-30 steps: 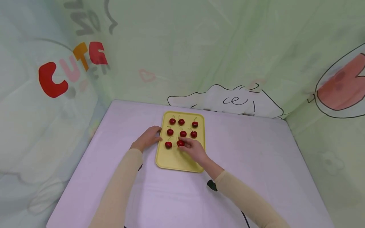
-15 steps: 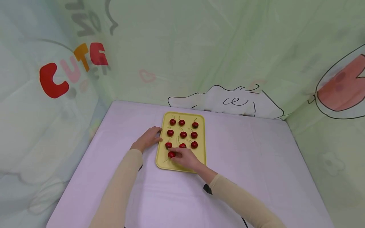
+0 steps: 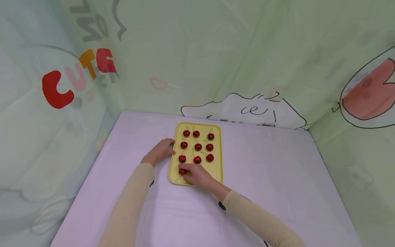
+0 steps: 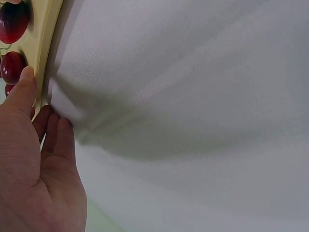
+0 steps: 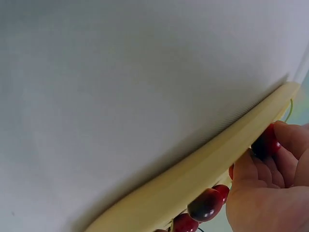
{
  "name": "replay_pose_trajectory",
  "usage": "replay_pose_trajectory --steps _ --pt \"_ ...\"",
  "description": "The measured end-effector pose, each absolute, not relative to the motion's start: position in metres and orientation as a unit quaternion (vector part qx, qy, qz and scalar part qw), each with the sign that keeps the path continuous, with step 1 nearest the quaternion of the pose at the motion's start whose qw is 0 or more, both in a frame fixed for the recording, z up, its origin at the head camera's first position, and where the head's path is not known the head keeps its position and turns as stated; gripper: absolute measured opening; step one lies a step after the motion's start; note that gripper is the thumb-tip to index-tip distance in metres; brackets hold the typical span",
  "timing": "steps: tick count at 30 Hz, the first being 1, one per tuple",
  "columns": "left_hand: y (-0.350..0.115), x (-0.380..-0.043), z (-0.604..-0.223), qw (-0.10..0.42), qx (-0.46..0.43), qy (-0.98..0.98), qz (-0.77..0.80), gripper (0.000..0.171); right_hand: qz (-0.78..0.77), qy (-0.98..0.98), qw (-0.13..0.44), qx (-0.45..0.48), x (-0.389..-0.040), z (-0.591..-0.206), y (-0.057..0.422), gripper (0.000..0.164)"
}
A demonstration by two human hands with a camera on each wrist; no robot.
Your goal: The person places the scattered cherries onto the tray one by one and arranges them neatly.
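A yellow tray [image 3: 218,171] bears several red cherries with thin stems, set out in rows. In the head view my right hand [image 3: 197,175] pinches one cherry [image 3: 182,172] between thumb and fingers over the tray's near left corner. The right wrist view shows this dark red cherry [image 5: 265,142] at the fingertips, its stem sticking out. My left hand [image 3: 160,151] holds the tray's left edge. In the left wrist view its thumb lies at the rim, with the fingers [image 4: 63,140] against the outer side. A second cherry [image 3: 182,159] lies just beyond the pinched one.
The tray stands on a table with a pale lilac cover [image 3: 262,171]. Printed cloth walls [image 3: 197,61] close in the back and both sides. A black cable [image 3: 265,243] shows by the right sleeve.
My right hand, at the third row a second ago, has moved toward the near left corner, pinching a cherry. Third-row cherries it covered are now visible. The left hand stays put.
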State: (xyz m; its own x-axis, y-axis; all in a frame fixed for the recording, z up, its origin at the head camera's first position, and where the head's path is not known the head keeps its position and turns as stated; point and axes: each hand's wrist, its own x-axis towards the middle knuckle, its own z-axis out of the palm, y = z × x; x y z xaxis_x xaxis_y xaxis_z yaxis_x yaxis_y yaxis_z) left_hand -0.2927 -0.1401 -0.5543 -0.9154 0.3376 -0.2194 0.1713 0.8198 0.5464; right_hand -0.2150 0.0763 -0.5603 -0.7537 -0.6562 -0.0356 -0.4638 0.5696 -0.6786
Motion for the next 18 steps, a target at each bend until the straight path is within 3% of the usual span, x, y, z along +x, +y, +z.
replay_pose_trajectory --steps 18 --pt "-0.142 -0.289 -0.553 0.146 0.13 0.941 0.276 0.053 -0.331 0.887 0.15 -0.286 -0.208 -0.548 0.08 0.043"
